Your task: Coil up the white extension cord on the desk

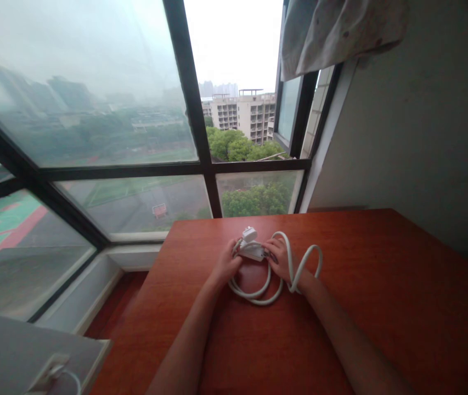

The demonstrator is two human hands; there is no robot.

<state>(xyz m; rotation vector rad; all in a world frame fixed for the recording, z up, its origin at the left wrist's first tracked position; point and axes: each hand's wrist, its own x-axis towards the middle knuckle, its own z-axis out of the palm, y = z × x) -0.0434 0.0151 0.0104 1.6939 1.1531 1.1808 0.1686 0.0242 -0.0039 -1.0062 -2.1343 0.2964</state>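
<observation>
gripping a white power block [252, 251] from both ends, your hands meet near the far middle of the red-brown table [382, 296]. your left hand [227, 265] has its fingers curled onto the block's left end. your right hand [280, 258] is closed on its right end, fingers folded over the top. a white plug [249, 234] stands upright at the block's far side, touching it. the white cable [254, 295] lies in loose loops on the table just under and between your hands. two of its loops rise and arch across your right hand and wrist; whether they wrap fully around the wrist cannot be told. nor can you tell whether the block rests on the tabletop or is held just off it. beyond the table is a big window with a dark frame [201, 148], looking out on trees and buildings. a pale cloth [340, 30] hangs at the top right. at the lower left, a grey surface [7, 356] carries a white fitting [52, 373] with a thin cord.
</observation>
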